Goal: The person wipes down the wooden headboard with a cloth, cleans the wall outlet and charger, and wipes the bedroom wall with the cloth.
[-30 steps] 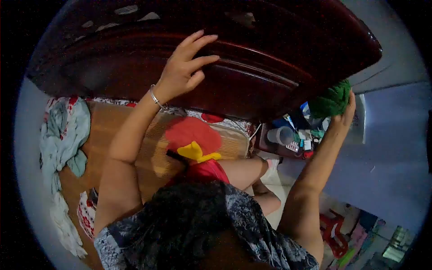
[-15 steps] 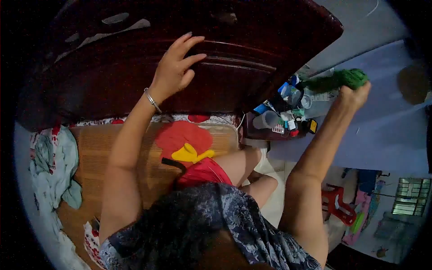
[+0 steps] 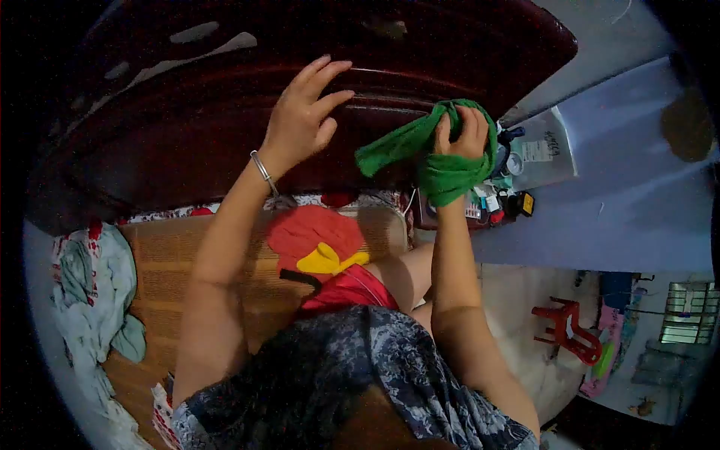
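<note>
Bunched in my right hand (image 3: pixel 465 133) is a green cloth (image 3: pixel 452 177), with one end hanging out to the left across the dark headboard (image 3: pixel 225 120). My fingers curl into its folds, and part of it wraps around below them. My left hand (image 3: pixel 301 120), fingers apart and holding nothing, is at the headboard's grooved panel. Whether its fingertips touch the wood, I cannot tell. A silver bracelet (image 3: pixel 260 166) circles my left wrist.
A red cloth (image 3: pixel 315 234) and a yellow cloth (image 3: pixel 330 260) lie on the woven mat (image 3: pixel 187 262). A crumpled pale green cover (image 3: pixel 97 277) is at the left. Behind the green cloth stands a cluttered bedside table (image 3: pixel 431 216). A red plastic chair (image 3: pixel 566 330) stands farther right.
My right hand has swung left with the green cloth, from beyond the bedside table to in front of the headboard's right part. My left hand has barely shifted.
</note>
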The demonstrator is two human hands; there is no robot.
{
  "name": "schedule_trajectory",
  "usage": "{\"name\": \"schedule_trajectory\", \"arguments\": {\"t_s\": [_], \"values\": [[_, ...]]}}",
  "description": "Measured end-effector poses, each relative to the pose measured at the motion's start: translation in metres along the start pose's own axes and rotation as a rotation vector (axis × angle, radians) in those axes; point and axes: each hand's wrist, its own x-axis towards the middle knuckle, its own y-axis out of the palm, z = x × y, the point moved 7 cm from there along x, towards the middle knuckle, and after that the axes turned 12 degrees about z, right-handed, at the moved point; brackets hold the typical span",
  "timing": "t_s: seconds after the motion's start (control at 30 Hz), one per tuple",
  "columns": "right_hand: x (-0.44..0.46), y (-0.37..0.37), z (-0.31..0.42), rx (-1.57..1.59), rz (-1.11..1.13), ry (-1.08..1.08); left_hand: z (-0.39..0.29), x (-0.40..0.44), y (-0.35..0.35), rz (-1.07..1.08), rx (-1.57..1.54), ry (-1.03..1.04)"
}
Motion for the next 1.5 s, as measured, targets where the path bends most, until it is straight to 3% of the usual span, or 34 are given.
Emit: {"name": "schedule_trajectory", "arguments": {"t_s": [0.2,0.53,0.63,0.73,0.8,1.07,1.17,1.23,1.3,1.37,1.43,1.5], "values": [[-0.005,0.0,0.005,-0.122,-0.062,0.069,0.008,-0.001,0.008,0.044,-0.034,-0.002],[-0.005,0.055,0.107,0.195,0.137,-0.097,0.003,0.002,0.002,-0.001,-0.006,0.015],[-0.006,0.047,0.065,0.291,0.188,-0.149,0.002,0.004,0.001,0.011,0.014,-0.008],[0.001,0.008,0.022,0.155,0.116,0.081,0.001,0.004,0.0,-0.006,0.001,-0.005],[-0.002,0.0,0.003,0.082,0.057,0.114,0.001,0.004,0.0,-0.012,-0.012,0.004],[-0.013,-0.001,-0.004,-0.116,-0.176,0.221,0.004,-0.003,0.005,0.048,-0.045,0.003],[-0.01,0.007,0.01,0.033,0.007,0.266,0.0,0.0,0.002,-0.022,-0.014,0.012],[-0.011,0.028,0.047,0.217,0.098,0.086,0.0,0.001,0.003,-0.037,0.001,0.005],[-0.01,0.06,0.107,0.143,0.209,-0.191,0.002,0.0,0.001,-0.026,-0.011,-0.002],[-0.009,0.065,0.105,0.325,0.119,-0.081,0.002,0.0,0.0,-0.012,-0.012,-0.005],[-0.009,0.06,0.091,0.456,0.201,-0.246,0.001,-0.001,0.002,-0.009,-0.008,-0.005],[-0.01,0.041,0.055,0.512,0.309,-0.174,-0.001,-0.001,0.003,-0.01,-0.013,0.002]]}}
